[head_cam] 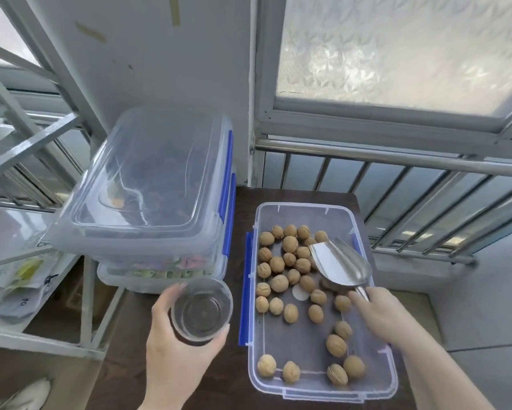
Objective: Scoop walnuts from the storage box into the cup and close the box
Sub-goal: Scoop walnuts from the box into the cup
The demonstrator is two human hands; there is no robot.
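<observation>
An open clear storage box [376, 389] with blue side clips sits on the dark table, with several walnuts [279, 283] scattered over its floor. My right hand [382, 315] grips the handle of a metal scoop [340, 264], whose empty bowl rests among the walnuts at the box's far right. My left hand [174, 350] holds an empty clear cup [201, 310] upright, just left of the box.
Two closed clear boxes [148, 184] with blue clips are stacked to the left, the top lid tilted. A white metal shelf [41, 341] with bags stands at far left. A railing [396, 161] and frosted window lie behind the table [189, 389].
</observation>
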